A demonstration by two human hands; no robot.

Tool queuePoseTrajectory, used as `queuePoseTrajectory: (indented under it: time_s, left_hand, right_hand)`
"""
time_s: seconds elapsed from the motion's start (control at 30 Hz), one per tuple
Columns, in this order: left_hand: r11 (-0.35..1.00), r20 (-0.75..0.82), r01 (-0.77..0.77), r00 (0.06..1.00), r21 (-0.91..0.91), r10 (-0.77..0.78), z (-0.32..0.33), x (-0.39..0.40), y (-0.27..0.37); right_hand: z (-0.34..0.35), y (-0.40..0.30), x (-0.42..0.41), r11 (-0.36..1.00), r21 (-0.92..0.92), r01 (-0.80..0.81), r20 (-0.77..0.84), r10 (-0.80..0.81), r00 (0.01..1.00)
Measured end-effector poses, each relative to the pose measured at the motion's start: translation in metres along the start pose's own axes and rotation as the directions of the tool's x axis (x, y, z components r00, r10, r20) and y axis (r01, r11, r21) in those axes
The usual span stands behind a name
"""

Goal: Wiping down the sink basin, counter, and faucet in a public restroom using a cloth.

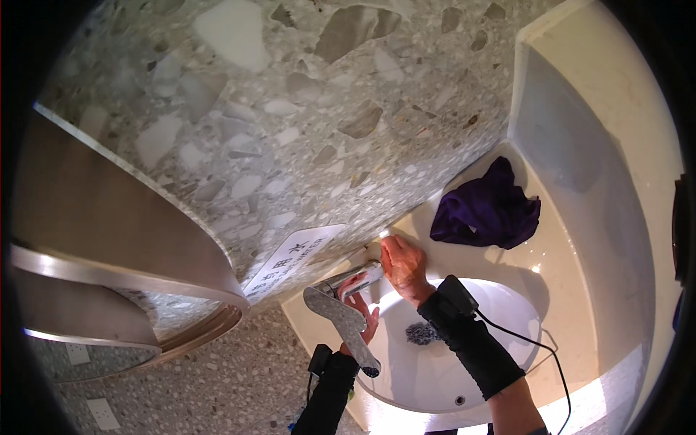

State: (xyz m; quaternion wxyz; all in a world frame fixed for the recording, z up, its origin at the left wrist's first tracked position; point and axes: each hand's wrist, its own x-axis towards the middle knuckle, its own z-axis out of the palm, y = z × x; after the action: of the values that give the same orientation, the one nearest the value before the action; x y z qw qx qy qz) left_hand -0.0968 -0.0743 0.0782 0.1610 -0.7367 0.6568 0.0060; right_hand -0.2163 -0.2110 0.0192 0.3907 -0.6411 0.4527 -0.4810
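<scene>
A chrome faucet [345, 321] stands at the wall side of a white oval washbasin [391, 386]. My left hand [370, 325] is beside the faucet, which partly hides it; some fingers show stretched out, and contact is unclear. Close to the faucet's base and the wall, my right hand [405, 266] has its fingers curled down at the counter. Whether it holds anything is hidden. Inside the basin lies a grey scouring ball [421, 333]. A crumpled dark purple cloth [486, 209] rests on the counter to the right of my right hand.
The cream countertop [565, 304] meets a raised side panel [576, 130] at the right. Behind is a speckled stone wall [304, 136] with a white sign [293, 261] bearing writing. A metal-framed fixture [125, 272] juts out at the left. A black cable [544, 346] trails from my right wrist.
</scene>
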Motion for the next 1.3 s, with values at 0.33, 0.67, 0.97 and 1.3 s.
queuePoseTrajectory:
  time_s: [0.33, 0.67, 0.97, 1.3]
  left_hand:
    - [0.988, 0.215, 0.124, 0.966, 0.095, -0.142, 0.001, -0.001, 0.005]
    - [0.977, 0.234, 0.106, 0.961, 0.185, -0.148, -0.006, 0.003, 0.010]
    - [0.993, 0.160, 0.015, 0.986, 0.116, -0.034, -0.008, 0.006, 0.005]
    - [0.998, 0.105, 0.058, 0.993, 0.030, -0.061, 0.018, -0.012, -0.013]
  right_hand:
    - [-0.017, 0.005, -0.002, 0.966, 0.010, 0.259, 0.319, -0.248, 0.915]
    - [0.001, 0.001, -0.006, 0.987, -0.098, 0.129, 0.227, -0.104, 0.968]
    - [0.016, -0.006, 0.005, 0.988, 0.009, -0.152, 0.011, 0.152, 0.988]
    - [-0.056, -0.021, -0.070, 0.777, 0.287, -0.561, 0.297, 0.484, 0.823]
